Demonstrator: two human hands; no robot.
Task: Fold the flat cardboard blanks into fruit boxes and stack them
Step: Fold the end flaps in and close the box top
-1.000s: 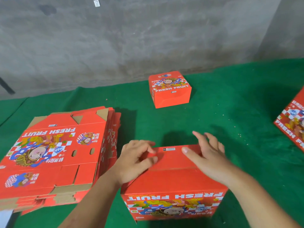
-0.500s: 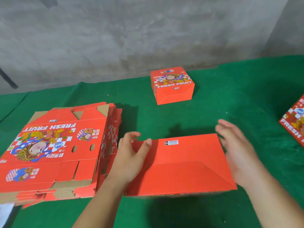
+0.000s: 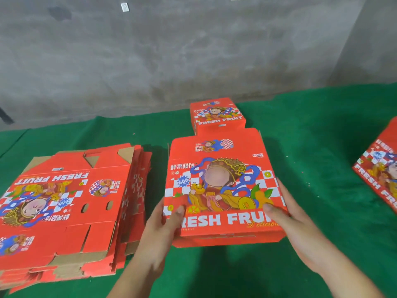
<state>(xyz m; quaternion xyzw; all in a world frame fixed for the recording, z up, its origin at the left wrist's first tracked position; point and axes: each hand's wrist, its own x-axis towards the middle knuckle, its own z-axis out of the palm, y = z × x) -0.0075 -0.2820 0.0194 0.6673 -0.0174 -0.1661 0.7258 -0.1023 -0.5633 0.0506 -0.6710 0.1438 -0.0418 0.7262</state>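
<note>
Fingers of the left hand [image 3: 160,224] lay behind the left wall of the folded box [image 3: 221,190], out of sight, with the thumb pressed on the printed top face near its front left corner. The right hand [image 3: 287,214] mirrored this at the right edge: thumb over the lettering, fingers extended along the side wall. Both forearms entered from the lower frame edge, converging on the box. The box sat printed face up at centre front of the green counter [image 3: 311,125], whether raised or resting could not be told. Its far edge stood just short of a second finished box [image 3: 218,116]. The stack of flat blanks [image 3: 64,207] lay just beside the left hand. Open green surface separated the held box from another printed box [image 3: 380,175] at the right frame edge.
</note>
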